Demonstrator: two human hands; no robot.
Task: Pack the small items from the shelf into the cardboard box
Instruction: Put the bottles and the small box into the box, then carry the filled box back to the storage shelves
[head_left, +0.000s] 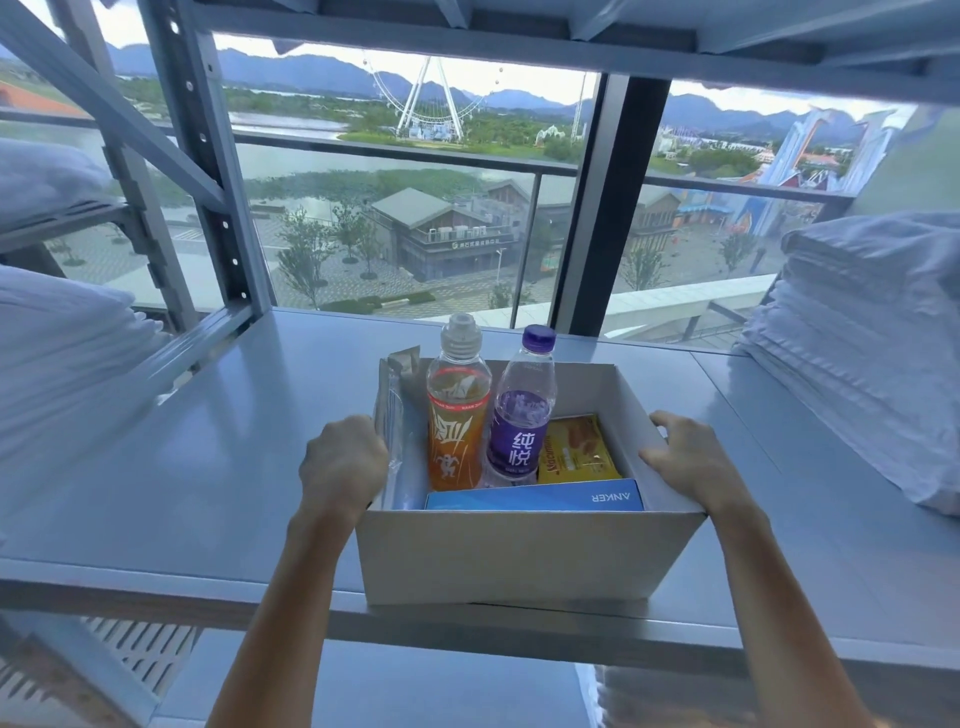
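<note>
An open cardboard box (519, 556) stands at the front edge of the grey shelf (208, 467). Inside it stand an orange drink bottle (457, 415) and a purple-labelled water bottle (519, 415). A yellow snack pack (576, 452) lies at the right, a blue Anker box (535, 496) along the near wall, and a clear plastic packet (392, 415) leans on the left wall. My left hand (343, 462) grips the box's left wall. My right hand (685, 462) grips the right wall, thumb on the rim.
Stacks of folded white linen sit on the shelf at the right (862, 353) and on the neighbouring rack at the left (62, 353). Metal uprights (208, 171) stand at the back left. A window is behind the shelf, and another shelf hangs overhead.
</note>
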